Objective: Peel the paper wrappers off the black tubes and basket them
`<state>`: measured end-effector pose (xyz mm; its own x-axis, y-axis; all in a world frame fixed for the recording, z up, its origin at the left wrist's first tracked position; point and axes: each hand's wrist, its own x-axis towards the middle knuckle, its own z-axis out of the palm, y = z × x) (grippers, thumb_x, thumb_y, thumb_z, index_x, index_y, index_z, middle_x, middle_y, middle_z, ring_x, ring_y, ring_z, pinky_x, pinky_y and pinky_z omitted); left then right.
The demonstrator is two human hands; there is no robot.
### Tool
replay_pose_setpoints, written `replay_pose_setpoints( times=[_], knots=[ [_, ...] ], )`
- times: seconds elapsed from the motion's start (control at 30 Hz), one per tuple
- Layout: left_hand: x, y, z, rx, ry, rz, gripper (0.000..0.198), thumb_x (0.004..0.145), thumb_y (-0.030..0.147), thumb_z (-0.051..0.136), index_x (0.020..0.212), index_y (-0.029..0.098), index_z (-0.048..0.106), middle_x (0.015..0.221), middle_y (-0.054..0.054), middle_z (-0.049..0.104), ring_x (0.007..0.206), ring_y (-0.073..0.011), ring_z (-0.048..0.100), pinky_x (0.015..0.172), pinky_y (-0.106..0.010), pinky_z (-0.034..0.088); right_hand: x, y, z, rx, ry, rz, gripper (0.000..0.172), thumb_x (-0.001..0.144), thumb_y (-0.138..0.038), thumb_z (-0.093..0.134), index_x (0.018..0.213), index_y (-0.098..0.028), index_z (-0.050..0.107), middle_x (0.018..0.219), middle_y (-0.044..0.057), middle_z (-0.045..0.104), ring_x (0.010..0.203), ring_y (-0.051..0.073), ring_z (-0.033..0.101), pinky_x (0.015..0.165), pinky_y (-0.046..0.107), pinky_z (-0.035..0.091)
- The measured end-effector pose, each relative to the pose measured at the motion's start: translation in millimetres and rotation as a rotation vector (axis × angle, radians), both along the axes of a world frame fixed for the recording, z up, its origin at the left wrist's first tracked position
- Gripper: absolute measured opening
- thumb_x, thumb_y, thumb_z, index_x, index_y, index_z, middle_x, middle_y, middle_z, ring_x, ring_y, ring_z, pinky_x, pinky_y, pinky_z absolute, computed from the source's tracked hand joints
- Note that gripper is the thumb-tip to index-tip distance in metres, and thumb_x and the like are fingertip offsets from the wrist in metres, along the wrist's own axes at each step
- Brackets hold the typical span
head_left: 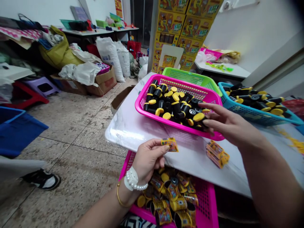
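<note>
My left hand [149,155] pinches a small flat yellow printed sleeve [171,144] by its edge, just above the table's front edge. My right hand [220,122] reaches over the right end of a pink basket [154,115], its fingers closed at a black canister with a yellow cap [199,117]; the index finger stretches out above it. More such canisters fill that basket. A pile of flat printed sleeves [216,153] lies on the table below my right hand. In a lower pink basket [209,202] at my lap are several canisters wrapped in printed sleeves.
A blue basket [251,112] of canisters stands on the right, and a green basket [192,76] sits behind the pink one. Stacked yellow cartons [172,23] rise at the back. Left of the table [123,126] are white sacks [110,57], a blue bin [19,129] and another person's shoe [42,180].
</note>
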<state>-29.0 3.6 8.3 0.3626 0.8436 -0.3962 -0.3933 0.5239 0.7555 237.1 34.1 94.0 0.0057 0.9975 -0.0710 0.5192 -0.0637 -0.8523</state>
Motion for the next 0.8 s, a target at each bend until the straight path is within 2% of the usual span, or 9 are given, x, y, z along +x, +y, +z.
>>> replay_pose_setpoints(
  times=[0.07, 0.13, 0.2, 0.27, 0.43, 0.6, 0.67, 0.73, 0.8],
  knots=[
    [4, 1, 0.0, -0.015, -0.022, -0.012, 0.032, 0.07, 0.032, 0.087, 0.091, 0.011, 0.074, 0.065, -0.003, 0.071, 0.037, -0.002, 0.047, 0.035, -0.013, 0.026, -5, -28, -10.4, 0.056, 0.326, -0.03, 0.062, 0.083, -0.044, 0.072, 0.141, -0.036, 0.05, 0.098, 0.003, 0.072, 0.069, 0.02, 0.07, 0.056, 0.031, 0.055],
    [9, 2, 0.2, -0.03, -0.038, -0.041, 0.031, 0.071, 0.031, 0.087, 0.093, 0.01, 0.077, 0.065, -0.003, 0.07, 0.037, -0.0006, 0.045, 0.034, -0.012, 0.025, -16, -52, -26.1, 0.105, 0.532, -0.02, 0.05, 0.084, -0.045, 0.073, 0.13, -0.035, 0.057, 0.097, 0.003, 0.073, 0.067, 0.022, 0.072, 0.055, 0.034, 0.057],
    [14, 2, 0.7, -0.057, -0.05, -0.068, 0.03, 0.071, 0.032, 0.087, 0.089, 0.009, 0.078, 0.06, -0.002, 0.066, 0.036, 0.0, 0.042, 0.034, -0.012, 0.023, -32, -70, -43.9, 0.149, 0.638, -0.03, 0.036, 0.084, -0.045, 0.075, 0.114, -0.031, 0.061, 0.093, 0.003, 0.074, 0.07, 0.024, 0.074, 0.061, 0.038, 0.06],
    [17, 2, 1.9, -0.097, -0.064, -0.088, 0.032, 0.07, 0.032, 0.087, 0.087, 0.007, 0.078, 0.056, -0.001, 0.062, 0.036, 0.0, 0.04, 0.034, -0.012, 0.02, -48, -80, -60.3, 0.19, 0.681, -0.078, 0.032, 0.082, -0.043, 0.078, 0.102, -0.028, 0.058, 0.088, 0.004, 0.075, 0.076, 0.026, 0.075, 0.065, 0.039, 0.062],
    [21, 3, 4.2, -0.17, -0.134, -0.097, 0.036, 0.065, 0.031, 0.09, 0.086, 0.006, 0.074, 0.064, -0.003, 0.065, 0.04, 0.0, 0.042, 0.034, -0.012, 0.016, -68, -86, -81.7, 0.285, 0.74, -0.254, 0.036, 0.076, -0.034, 0.085, 0.091, -0.025, 0.054, 0.098, 0.007, 0.076, 0.083, 0.022, 0.074, 0.066, 0.03, 0.059],
    [25, 2, 1.8, -0.183, -0.175, -0.094, 0.037, 0.065, 0.032, 0.09, 0.085, 0.008, 0.07, 0.052, 0.005, 0.053, 0.037, -0.0001, 0.037, 0.034, -0.013, 0.013, -68, -86, -85.5, 0.299, 0.714, -0.259, 0.031, 0.077, -0.029, 0.085, 0.084, -0.023, 0.055, 0.101, 0.005, 0.074, 0.077, 0.016, 0.069, 0.06, 0.023, 0.054],
    [27, 2, 0.3, -0.191, -0.205, -0.09, 0.037, 0.064, 0.031, 0.091, 0.084, 0.01, 0.067, 0.054, 0.005, 0.055, 0.037, 0.0002, 0.037, 0.034, -0.013, 0.014, -67, -86, -86.8, 0.328, 0.626, -0.307, 0.028, 0.079, -0.025, 0.083, 0.093, -0.024, 0.059, 0.101, 0.004, 0.074, 0.077, 0.015, 0.069, 0.062, 0.022, 0.055],
    [27, 2, -1.1, -0.194, -0.222, -0.08, 0.037, 0.063, 0.029, 0.091, 0.081, 0.011, 0.064, 0.058, 0.004, 0.057, 0.037, 0.0002, 0.039, 0.035, -0.014, 0.016, -67, -86, -87.8, 0.348, 0.52, -0.349, 0.037, 0.081, -0.024, 0.081, 0.113, -0.025, 0.062, 0.104, 0.005, 0.075, 0.084, 0.017, 0.072, 0.071, 0.025, 0.059],
    [27, 3, -1.8, -0.193, -0.234, -0.081, 0.036, 0.065, 0.028, 0.09, 0.081, 0.012, 0.063, 0.059, 0.004, 0.058, 0.036, 0.0003, 0.039, 0.035, -0.014, 0.016, -66, -87, -88.4, 0.358, 0.403, -0.351, 0.046, 0.082, -0.026, 0.081, 0.124, -0.024, 0.063, 0.107, 0.007, 0.075, 0.093, 0.02, 0.074, 0.081, 0.031, 0.061]
  ],
)
